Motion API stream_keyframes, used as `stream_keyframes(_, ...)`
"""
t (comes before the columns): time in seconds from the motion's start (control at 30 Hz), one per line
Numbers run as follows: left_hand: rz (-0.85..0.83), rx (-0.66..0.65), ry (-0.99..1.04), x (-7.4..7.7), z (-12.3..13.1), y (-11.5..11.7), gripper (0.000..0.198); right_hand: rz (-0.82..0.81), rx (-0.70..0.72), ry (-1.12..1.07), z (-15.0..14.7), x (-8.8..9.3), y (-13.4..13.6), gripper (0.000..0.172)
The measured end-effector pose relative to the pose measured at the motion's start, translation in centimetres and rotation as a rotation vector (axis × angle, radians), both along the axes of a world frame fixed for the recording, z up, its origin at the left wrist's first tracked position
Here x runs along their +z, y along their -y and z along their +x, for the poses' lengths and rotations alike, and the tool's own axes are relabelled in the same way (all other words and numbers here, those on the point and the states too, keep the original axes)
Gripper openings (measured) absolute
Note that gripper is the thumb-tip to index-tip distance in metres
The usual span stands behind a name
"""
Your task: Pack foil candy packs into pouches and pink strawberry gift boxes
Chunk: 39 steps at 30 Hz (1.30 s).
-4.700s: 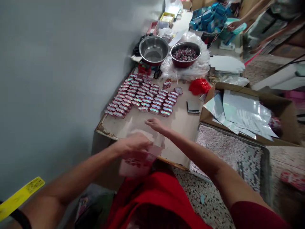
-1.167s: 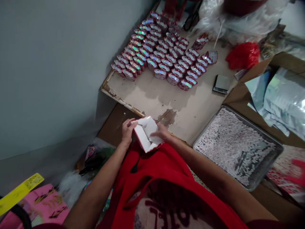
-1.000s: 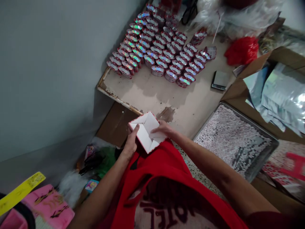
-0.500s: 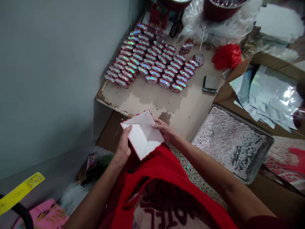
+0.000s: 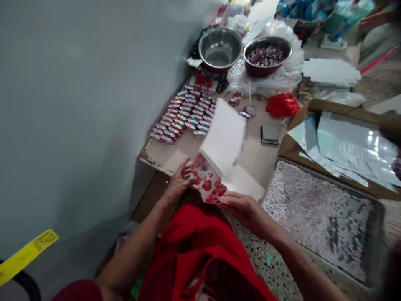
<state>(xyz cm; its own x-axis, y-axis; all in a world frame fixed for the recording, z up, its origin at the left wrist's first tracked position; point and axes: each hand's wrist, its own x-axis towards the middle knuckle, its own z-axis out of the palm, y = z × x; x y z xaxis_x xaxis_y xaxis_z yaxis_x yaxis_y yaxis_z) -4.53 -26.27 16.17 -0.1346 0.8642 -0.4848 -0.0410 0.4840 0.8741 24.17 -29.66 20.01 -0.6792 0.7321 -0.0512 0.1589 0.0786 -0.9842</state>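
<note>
Just in front of my red apron (image 5: 188, 242) I hold a small cardboard box (image 5: 208, 177) between both hands. Its outside has a red fruit print, and its large white flaps stand out from it, one upward and one to the right. The fingers of my left hand (image 5: 178, 184) are curled against the box's left side, slightly blurred. My right hand (image 5: 244, 207) grips the lower right corner; its fingertips are partly hidden under the box. Behind the upper flap, rows of small shiny packs (image 5: 181, 113) stand on the table (image 5: 178, 156), some of them covered by it.
A metal tray (image 5: 322, 221) of small pale pieces lies to the right, below an open carton (image 5: 294, 133) of silvery sheets. A small scale (image 5: 270, 134) and a red bag (image 5: 283, 105) lie farther back. Two steel bowls, one empty (image 5: 220, 48), one filled (image 5: 267, 56), stand at the back.
The box has turned from showing its white inside to showing its printed side, with flaps spread out. Both hands have shifted their hold. My view has tilted up, bringing the bowls into sight.
</note>
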Motion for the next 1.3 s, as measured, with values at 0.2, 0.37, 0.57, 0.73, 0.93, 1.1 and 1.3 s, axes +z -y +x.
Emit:
stream_keyframes(0.2, -0.003, -0.022, -0.417, -7.1, -6.6, -5.5, 0.054, 0.556, -0.389, 0.696, 1.6, -19.6, 1.0, 0.078)
stream_keyframes(0.37, 0.328, -0.269, -1.017, -7.3, -20.9, -14.8, 0.075, 0.494, -0.549, 0.859, 0.9, -22.6, 1.9, 0.065)
stream_keyframes(0.57, 0.404, -0.766, -1.115, -10.7, -30.6, -24.5, 0.085, 0.265, -0.597, 0.551, -12.2, -16.3, -2.5, 0.031)
stream_keyframes(0.73, 0.453, -0.838, -1.163, -13.7, -31.8, -24.6, 0.075, 0.070, -0.417, 0.272, -28.7, -19.7, -18.4, 0.083)
stream_keyframes(0.93, 0.531, -0.937, -1.161, -14.6, -34.1, -26.0, 0.075, 0.141, -0.427, 0.415, -37.0, -22.4, -26.2, 0.094)
stream_keyframes(1.1, 0.474, -0.933, -1.179, -14.7, -34.1, -26.4, 0.071, 0.219, -0.456, 0.673, -39.5, -21.8, -26.3, 0.080)
stream_keyframes(1.3, 0.516, -0.859, -0.925, -14.5, -33.8, -26.1, 0.070, 0.154, -0.421, 0.772, -41.5, -20.5, -27.3, 0.071)
